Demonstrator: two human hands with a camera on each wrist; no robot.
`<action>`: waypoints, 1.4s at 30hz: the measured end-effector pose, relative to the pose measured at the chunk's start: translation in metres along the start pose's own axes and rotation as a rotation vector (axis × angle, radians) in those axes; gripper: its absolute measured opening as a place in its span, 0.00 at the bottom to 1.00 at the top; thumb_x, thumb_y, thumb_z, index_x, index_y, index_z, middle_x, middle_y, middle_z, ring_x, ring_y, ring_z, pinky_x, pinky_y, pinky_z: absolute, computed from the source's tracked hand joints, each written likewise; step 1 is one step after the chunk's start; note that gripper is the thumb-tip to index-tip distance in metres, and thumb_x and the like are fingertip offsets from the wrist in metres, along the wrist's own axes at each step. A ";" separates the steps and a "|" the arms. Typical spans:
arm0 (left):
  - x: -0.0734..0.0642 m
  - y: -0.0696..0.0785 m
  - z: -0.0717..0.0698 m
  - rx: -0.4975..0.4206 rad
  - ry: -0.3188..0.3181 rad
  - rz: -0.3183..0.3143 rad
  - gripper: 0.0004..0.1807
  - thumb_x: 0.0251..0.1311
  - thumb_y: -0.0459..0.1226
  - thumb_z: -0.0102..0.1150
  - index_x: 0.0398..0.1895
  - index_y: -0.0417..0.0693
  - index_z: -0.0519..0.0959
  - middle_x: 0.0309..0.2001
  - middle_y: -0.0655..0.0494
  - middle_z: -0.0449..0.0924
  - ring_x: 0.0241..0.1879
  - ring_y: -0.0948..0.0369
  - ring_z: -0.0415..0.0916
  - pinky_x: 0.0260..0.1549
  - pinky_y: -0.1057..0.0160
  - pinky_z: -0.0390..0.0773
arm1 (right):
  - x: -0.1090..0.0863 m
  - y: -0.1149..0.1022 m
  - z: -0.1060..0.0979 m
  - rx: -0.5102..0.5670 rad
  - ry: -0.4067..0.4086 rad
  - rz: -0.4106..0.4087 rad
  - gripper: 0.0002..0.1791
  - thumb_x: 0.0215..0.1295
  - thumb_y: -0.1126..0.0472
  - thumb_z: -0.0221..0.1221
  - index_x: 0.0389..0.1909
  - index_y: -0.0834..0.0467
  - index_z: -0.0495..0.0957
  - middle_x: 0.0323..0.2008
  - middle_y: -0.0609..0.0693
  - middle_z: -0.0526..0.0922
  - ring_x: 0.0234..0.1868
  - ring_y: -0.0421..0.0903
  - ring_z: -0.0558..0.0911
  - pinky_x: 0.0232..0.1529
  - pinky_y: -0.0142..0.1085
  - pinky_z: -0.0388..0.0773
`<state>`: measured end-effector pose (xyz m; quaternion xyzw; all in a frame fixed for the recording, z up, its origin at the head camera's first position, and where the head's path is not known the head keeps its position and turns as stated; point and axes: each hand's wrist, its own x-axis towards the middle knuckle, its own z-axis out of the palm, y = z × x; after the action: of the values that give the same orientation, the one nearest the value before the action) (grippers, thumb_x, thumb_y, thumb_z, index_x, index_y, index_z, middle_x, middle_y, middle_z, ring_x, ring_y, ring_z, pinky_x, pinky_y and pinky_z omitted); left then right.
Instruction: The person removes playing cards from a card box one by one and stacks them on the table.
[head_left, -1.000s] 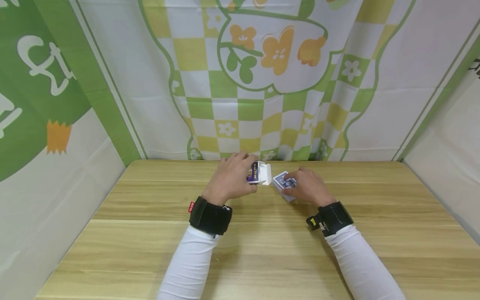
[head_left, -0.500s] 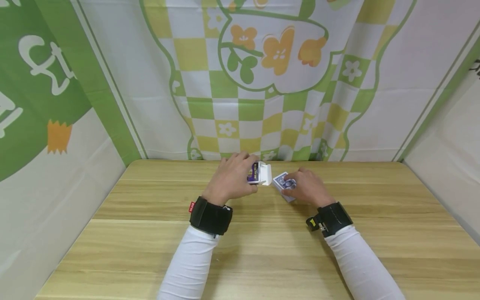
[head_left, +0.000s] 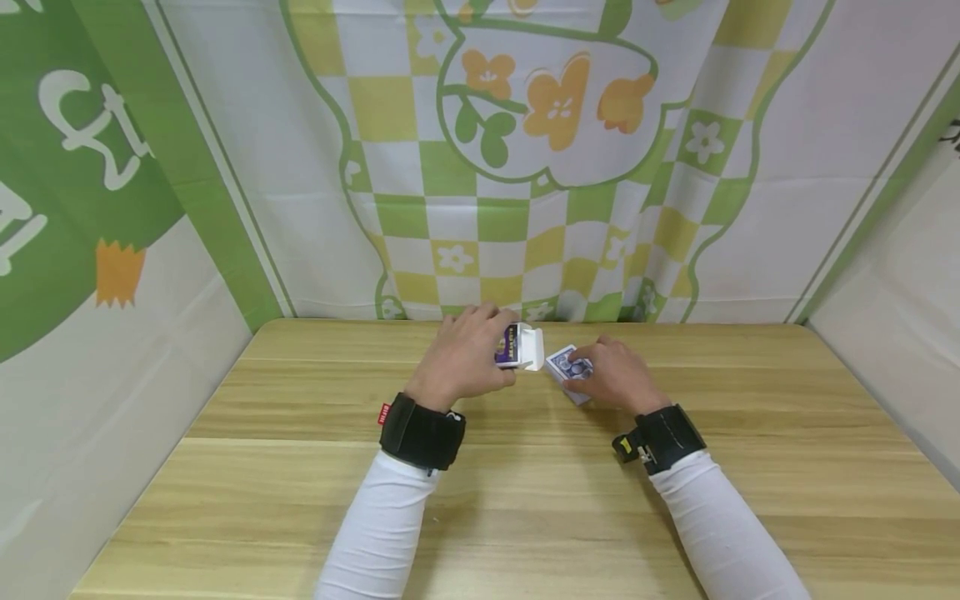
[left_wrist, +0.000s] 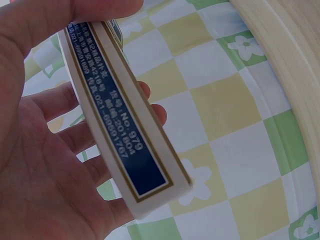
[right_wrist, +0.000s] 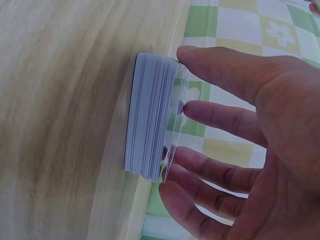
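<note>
My left hand (head_left: 467, 350) grips a small card box (head_left: 507, 346) in the head view. Its white end flap (head_left: 533, 348) stands open toward the right. The left wrist view shows the narrow blue-and-white printed side of the box (left_wrist: 117, 117) between thumb and fingers. On the table to the right lies a deck of playing cards (head_left: 561, 360) with a blue-and-white back. My right hand (head_left: 617, 371) rests its fingertips on the deck's top. In the right wrist view the stacked card edges (right_wrist: 150, 117) show, and the fingers lie on a glossy, see-through-looking top face.
Both hands work near the far edge of a wooden table (head_left: 510, 500). A green, yellow and white checked curtain (head_left: 450, 225) hangs right behind it. More printed cloth (head_left: 90, 400) closes off the left side, and pale cloth (head_left: 892, 308) the right.
</note>
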<state>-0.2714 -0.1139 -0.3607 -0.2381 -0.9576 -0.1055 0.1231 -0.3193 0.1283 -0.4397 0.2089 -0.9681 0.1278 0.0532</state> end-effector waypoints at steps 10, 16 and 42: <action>0.000 0.000 0.000 0.005 -0.002 -0.001 0.39 0.37 0.48 0.64 0.61 0.56 0.68 0.48 0.59 0.69 0.45 0.60 0.66 0.43 0.54 0.65 | 0.001 0.001 0.001 -0.006 -0.005 -0.006 0.28 0.47 0.42 0.64 0.49 0.52 0.79 0.39 0.53 0.75 0.36 0.49 0.72 0.33 0.42 0.69; 0.000 0.000 0.000 -0.002 0.002 -0.003 0.39 0.37 0.48 0.64 0.60 0.56 0.68 0.47 0.59 0.70 0.45 0.60 0.66 0.43 0.54 0.65 | 0.001 0.001 0.002 -0.007 -0.011 -0.002 0.28 0.46 0.42 0.64 0.49 0.52 0.79 0.39 0.53 0.75 0.36 0.48 0.72 0.33 0.41 0.69; 0.001 0.000 0.002 0.007 0.004 0.002 0.39 0.36 0.47 0.64 0.60 0.56 0.68 0.45 0.60 0.70 0.44 0.60 0.66 0.40 0.58 0.65 | 0.001 -0.001 0.003 -0.012 -0.029 0.009 0.30 0.45 0.42 0.64 0.50 0.53 0.77 0.42 0.55 0.77 0.38 0.50 0.74 0.36 0.43 0.71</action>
<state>-0.2726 -0.1133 -0.3620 -0.2385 -0.9575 -0.1024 0.1260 -0.3204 0.1263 -0.4425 0.2061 -0.9705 0.1190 0.0397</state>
